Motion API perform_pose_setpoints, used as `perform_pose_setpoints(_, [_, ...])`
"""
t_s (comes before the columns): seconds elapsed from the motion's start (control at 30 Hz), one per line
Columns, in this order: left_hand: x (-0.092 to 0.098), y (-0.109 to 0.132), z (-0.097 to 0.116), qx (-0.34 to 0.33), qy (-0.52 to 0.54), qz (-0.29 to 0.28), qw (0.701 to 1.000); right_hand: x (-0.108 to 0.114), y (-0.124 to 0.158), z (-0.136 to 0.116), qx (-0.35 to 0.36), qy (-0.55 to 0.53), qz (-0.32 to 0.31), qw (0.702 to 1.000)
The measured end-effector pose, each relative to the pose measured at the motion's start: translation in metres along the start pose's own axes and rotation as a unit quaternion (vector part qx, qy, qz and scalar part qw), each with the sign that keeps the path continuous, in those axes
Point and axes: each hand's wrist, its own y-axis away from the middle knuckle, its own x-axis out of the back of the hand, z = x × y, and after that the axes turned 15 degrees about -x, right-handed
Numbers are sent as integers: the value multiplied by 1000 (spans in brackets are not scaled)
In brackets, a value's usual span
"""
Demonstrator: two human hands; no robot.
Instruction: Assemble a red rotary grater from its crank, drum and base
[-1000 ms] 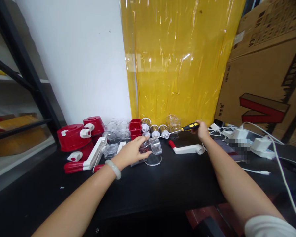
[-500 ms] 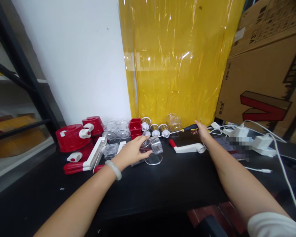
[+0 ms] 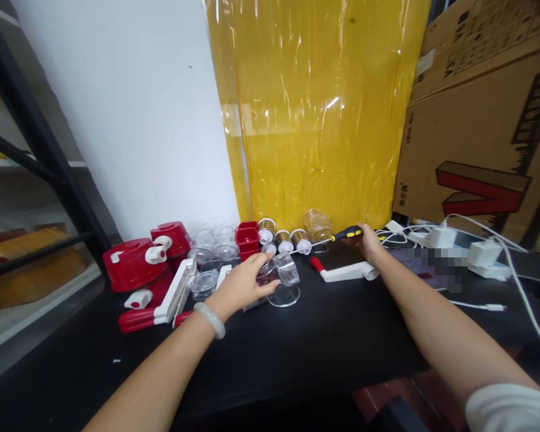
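A: What have we got in the left?
B: Our left hand is closed on a clear plastic part: thumb on the near side, fingers over the far side. Cup-like end sticks out right of the fingertips, tilted.
A: Right?
B: Our right hand is wrapped round the handle of a black-and-yellow screwdriver. Shaft runs left to the top of the clear plastic part. Can't tell if the tip touches.
A: Position of the part?
B: About mid-width on the black surface, nearer the back edge than the front edge. We see a clear disc just on its front-edge side.
A: Neighbours?
B: Along the back edge: clear cups, red cups, metal-and-white drums. Between our hands, a bit toward the front edge: a white crank with a red grip, lying down.
A: Ends of the surface?
B: Toward the left edge, red housings and more cranks. Toward the back right corner, white chargers and cables.
A: Room?
B: White panel and yellow plastic sheet behind the back edge. Big cardboard box at the back right corner, dark-framed shelf past the left edge.
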Motion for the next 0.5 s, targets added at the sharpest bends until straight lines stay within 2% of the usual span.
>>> perform_pose_setpoints(0.13, [0, 0, 0, -4, 0, -1, 1000, -9, 9, -4, -17, -15, 13, 1000])
perform_pose_setpoints(0.33, [-2, 0, -1, -3, -3, 1, 1000, -9, 7, -4, -19, -18, 69, 997])
perform_pose_setpoints(0.43, [-1, 0, -1, -6, -4, -2, 1000, -10, 10, -4, -41, -7, 62, 997])
perform_pose_setpoints(0.5, [-1, 0, 0, -8, -6, -3, 1000, -12, 14, -3, -54, 4, 30, 998])
